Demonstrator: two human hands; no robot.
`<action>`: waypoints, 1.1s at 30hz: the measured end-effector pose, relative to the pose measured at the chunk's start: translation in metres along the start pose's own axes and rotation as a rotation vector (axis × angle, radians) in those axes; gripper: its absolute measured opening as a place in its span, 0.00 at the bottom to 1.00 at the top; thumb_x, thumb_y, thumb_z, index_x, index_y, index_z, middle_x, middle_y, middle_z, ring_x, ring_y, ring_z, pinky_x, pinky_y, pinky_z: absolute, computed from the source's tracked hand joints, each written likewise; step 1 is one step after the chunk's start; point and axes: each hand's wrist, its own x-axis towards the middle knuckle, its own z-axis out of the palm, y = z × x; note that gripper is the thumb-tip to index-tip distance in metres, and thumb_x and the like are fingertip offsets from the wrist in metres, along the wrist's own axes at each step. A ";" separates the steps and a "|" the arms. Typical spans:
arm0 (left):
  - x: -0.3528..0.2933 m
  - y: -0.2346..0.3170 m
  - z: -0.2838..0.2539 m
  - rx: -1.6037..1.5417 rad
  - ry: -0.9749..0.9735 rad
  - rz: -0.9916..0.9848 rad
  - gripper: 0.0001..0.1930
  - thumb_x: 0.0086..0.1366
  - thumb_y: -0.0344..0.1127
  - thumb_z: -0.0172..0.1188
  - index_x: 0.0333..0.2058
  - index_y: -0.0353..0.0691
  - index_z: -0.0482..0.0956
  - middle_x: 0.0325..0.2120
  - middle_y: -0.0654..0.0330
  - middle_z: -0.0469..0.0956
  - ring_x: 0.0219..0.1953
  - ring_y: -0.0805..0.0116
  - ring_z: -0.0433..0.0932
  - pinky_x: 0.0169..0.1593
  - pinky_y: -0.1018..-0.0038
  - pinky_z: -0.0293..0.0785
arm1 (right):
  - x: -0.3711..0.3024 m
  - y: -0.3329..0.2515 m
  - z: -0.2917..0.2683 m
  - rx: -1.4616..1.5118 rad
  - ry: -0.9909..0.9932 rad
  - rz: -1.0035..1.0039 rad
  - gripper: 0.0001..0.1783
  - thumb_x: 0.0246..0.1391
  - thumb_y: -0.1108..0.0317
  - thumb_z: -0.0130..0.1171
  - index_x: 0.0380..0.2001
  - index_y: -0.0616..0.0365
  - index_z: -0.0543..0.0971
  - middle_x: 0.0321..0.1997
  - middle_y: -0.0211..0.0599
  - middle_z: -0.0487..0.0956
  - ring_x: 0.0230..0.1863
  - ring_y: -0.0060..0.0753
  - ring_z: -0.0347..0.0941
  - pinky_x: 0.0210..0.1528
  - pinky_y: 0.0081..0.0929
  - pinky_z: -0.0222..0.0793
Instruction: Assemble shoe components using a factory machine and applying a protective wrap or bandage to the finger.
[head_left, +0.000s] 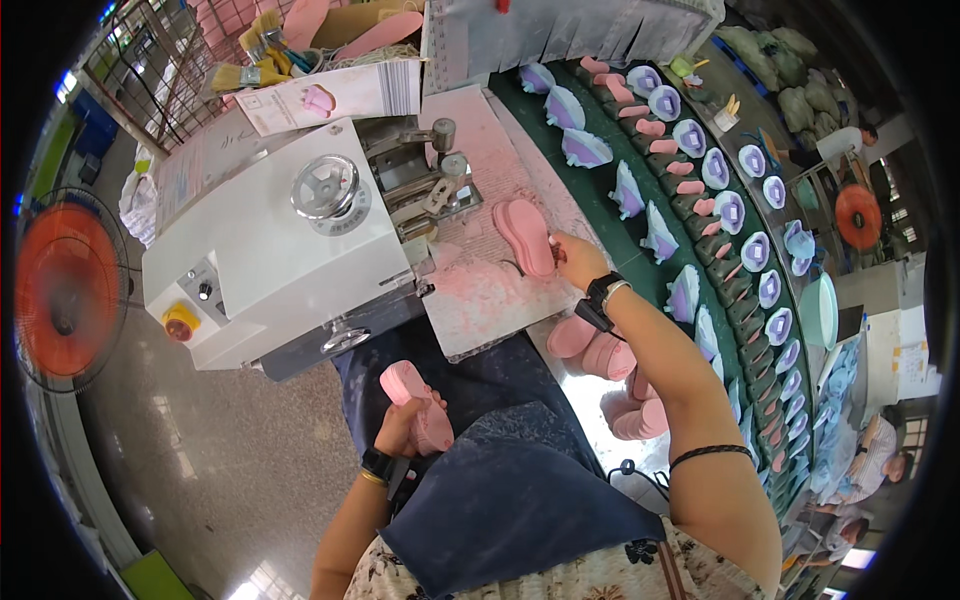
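Lower centre, left hand (402,424) clamps pink sole (403,381); mid-frame, right hand (580,262) pinches second sole (522,236). Likely light, springy foam; grip by sides.

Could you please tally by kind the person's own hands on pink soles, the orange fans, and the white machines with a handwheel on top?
Hands on pink soles: 2 (left hand, right hand)
Orange fans: 2
White machine: 1
Total: 5
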 end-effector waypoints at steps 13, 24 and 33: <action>0.012 0.000 -0.008 -0.020 -0.010 -0.003 0.17 0.56 0.29 0.58 0.45 0.38 0.71 0.38 0.58 0.76 0.44 0.62 0.77 0.49 0.65 0.76 | 0.026 0.001 -0.107 0.403 -0.207 0.017 0.27 0.48 0.72 0.64 0.51 0.60 0.68 0.26 0.28 0.75 0.26 0.17 0.68 0.29 0.18 0.65; 0.022 -0.007 -0.021 0.001 -0.142 0.057 0.17 0.58 0.29 0.56 0.47 0.33 0.71 0.38 0.55 0.78 0.42 0.61 0.79 0.47 0.64 0.78 | 0.124 -0.263 -0.259 0.462 -0.088 -0.533 0.23 0.52 0.77 0.61 0.52 0.58 0.71 0.30 0.24 0.72 0.32 0.14 0.69 0.38 0.15 0.67; 0.004 0.013 -0.035 -0.105 -0.086 0.103 0.17 0.57 0.28 0.56 0.46 0.34 0.71 0.39 0.55 0.77 0.45 0.60 0.78 0.50 0.63 0.77 | 0.228 -0.371 -0.189 0.047 -0.095 -0.652 0.19 0.48 0.74 0.61 0.47 0.59 0.76 0.30 0.30 0.80 0.31 0.22 0.75 0.35 0.24 0.71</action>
